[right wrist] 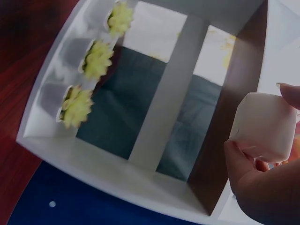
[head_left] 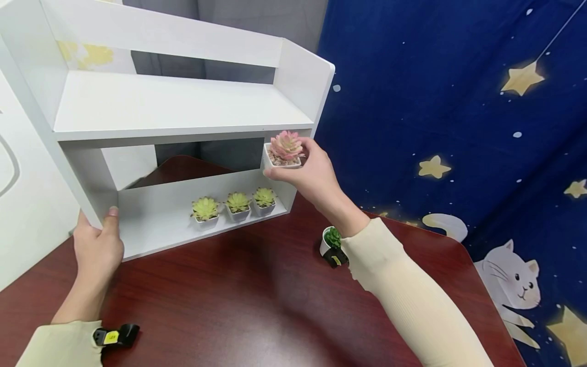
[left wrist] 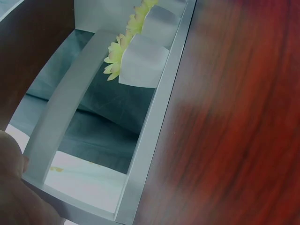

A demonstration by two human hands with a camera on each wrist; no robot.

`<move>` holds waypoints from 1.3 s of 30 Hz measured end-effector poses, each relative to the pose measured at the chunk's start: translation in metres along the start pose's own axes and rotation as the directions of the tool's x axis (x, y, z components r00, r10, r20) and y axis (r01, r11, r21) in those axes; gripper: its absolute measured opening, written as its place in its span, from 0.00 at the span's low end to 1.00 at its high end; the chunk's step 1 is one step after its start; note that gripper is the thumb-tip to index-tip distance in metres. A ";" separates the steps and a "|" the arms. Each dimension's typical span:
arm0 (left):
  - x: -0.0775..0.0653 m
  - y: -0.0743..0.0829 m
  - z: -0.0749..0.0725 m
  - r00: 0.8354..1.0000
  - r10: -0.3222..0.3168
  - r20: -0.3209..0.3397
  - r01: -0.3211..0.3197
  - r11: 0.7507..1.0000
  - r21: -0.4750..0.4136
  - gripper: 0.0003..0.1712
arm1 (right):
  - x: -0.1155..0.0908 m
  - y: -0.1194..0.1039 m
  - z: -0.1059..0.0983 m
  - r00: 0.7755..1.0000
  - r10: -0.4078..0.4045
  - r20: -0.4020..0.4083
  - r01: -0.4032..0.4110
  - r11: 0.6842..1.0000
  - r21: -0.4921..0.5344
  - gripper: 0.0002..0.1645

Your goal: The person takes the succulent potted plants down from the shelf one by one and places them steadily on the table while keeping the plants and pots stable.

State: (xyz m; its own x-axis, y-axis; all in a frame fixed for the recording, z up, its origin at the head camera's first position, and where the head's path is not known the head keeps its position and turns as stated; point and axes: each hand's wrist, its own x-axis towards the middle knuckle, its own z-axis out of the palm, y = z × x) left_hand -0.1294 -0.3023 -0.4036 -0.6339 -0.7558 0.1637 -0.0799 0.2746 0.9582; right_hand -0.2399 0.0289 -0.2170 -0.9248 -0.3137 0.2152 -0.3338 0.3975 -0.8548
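Note:
My right hand (head_left: 316,171) pinches a white square pot with a pink succulent (head_left: 286,146) between thumb and fingers. In the head view it overlaps the right end of the shelf, just below the upper board's front edge. The right wrist view shows the pot's smooth base and side (right wrist: 265,126). My left hand (head_left: 98,247) grips the lower left side panel of the white shelf (head_left: 183,109), thumb on the inner face. Three potted yellow-green succulents (head_left: 238,202) stand in a row on the lower board, toward its right end.
A small green potted plant (head_left: 333,238) stands on the dark red wooden table (head_left: 206,306), partly behind my right sleeve and a black wrist strap. A blue curtain (head_left: 390,102) with stars and a cat hangs at the right. Grey cloth (head_left: 257,20) is behind the shelf.

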 end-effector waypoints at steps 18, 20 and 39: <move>-0.001 0.002 0.001 1.000 0.004 0.005 -0.004 1.000 -0.005 0.30 | -0.005 0.053 -0.004 0.996 0.090 -0.021 -0.092 0.990 -0.105 0.41; -0.001 0.002 0.002 1.000 0.005 0.005 -0.005 1.000 -0.003 0.30 | -0.005 0.060 -0.004 0.995 0.102 -0.020 -0.104 0.988 -0.117 0.41; -0.003 0.002 0.000 1.000 0.017 -0.010 -0.017 1.000 -0.008 0.29 | -0.010 0.118 0.015 0.984 0.179 -0.026 -0.181 0.977 -0.115 0.42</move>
State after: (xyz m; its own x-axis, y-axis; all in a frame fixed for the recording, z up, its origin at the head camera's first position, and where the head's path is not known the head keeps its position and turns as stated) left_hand -0.1278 -0.2992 -0.4020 -0.6272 -0.7571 0.1827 -0.0625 0.2827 0.9572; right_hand -0.2671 0.0658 -0.3271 -0.9740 -0.2149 0.0711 -0.1799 0.5443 -0.8193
